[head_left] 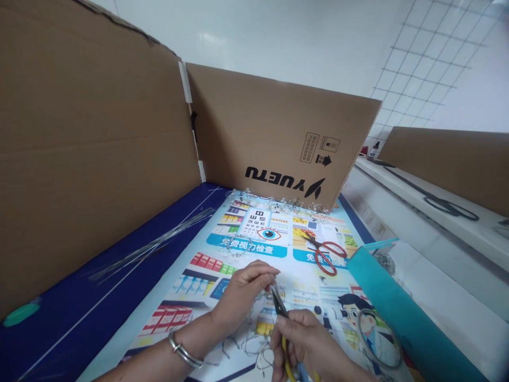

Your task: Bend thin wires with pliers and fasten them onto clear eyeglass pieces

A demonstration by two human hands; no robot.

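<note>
Head view: yellow-handled pliers (279,303) are clenched in the right hand (302,339), tips at a wire piece (274,286) pinched by the left hand (242,297); straight wire lengths (151,246) remain at 10 o'clock, finished-looking wire pieces (286,204) lined up at 12 o'clock.

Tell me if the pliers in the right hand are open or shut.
Shut, it seems: the pliers narrow to tips that meet, held by the right hand; fine detail is unclear.

I saw the pliers (279,305) cut off by the bottom edge, and the wire (254,345) was too fine to trace.
</note>
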